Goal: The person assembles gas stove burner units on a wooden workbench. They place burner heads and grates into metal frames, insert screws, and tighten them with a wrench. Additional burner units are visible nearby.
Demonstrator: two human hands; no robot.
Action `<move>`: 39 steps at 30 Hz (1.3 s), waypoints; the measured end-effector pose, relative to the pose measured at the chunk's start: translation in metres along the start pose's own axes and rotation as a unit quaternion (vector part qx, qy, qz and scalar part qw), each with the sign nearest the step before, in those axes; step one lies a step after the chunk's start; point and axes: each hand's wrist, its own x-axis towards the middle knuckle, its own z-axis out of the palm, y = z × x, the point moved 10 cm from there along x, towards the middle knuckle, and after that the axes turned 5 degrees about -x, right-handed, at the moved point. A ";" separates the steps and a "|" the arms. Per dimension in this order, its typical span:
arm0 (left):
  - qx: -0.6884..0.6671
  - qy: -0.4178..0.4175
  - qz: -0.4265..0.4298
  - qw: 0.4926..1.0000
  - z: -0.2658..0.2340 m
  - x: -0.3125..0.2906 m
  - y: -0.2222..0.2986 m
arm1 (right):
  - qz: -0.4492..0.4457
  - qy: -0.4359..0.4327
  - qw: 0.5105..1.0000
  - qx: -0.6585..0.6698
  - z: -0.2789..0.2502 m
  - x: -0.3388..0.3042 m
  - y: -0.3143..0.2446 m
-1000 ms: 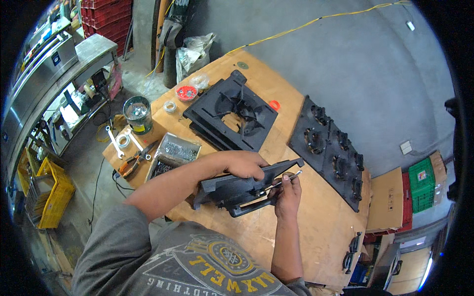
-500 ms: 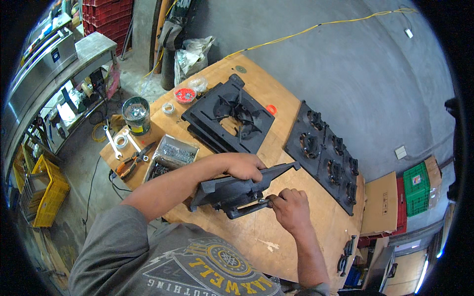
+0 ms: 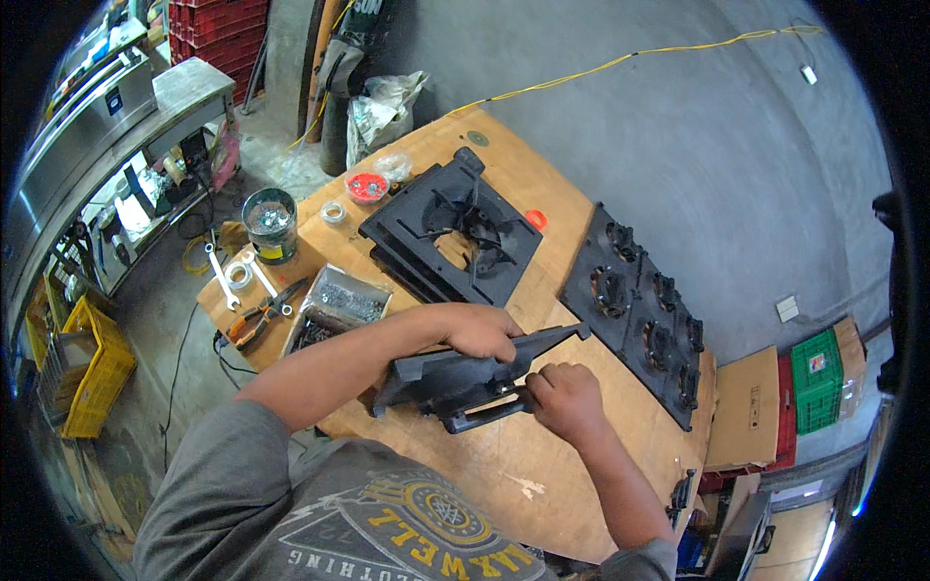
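Note:
A black cast-iron stove top (image 3: 426, 378) stands tilted on edge on the wooden workbench close to my body. My left hand (image 3: 484, 336) is closed over its upper edge, the fingers hidden behind the plate. From its underside a black slotted bar (image 3: 487, 414) sticks out toward the right. At the end of this bar my right hand (image 3: 566, 400) is closed, fingers curled and thumb pressed in. A small shiny metal bit shows beside those fingers, but what they grip is hidden.
Beyond my left hand lie stacked black stove tops (image 3: 426, 223); at right, a long black burner plate (image 3: 581, 276). Left of my forearm are a tray of screws (image 3: 349, 302), pliers (image 3: 254, 327), spanners (image 3: 221, 276), a dark can (image 3: 269, 232) and a red bowl (image 3: 366, 188).
My right hand has shifted slightly up and left along the bar's end, its forearm swinging outward to the right. My left hand keeps its hold on the stove top.

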 end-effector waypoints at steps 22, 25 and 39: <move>-0.032 -0.009 0.003 0.999 0.000 -0.005 0.008 | 0.079 0.022 0.977 0.195 0.058 -0.023 0.028; -0.005 -0.011 -0.013 1.000 -0.003 -0.002 0.001 | 0.039 0.004 0.996 0.085 0.025 -0.015 0.012; 0.007 0.000 0.013 1.000 -0.006 0.000 0.002 | -0.022 -0.096 0.992 -0.082 -0.003 0.019 -0.009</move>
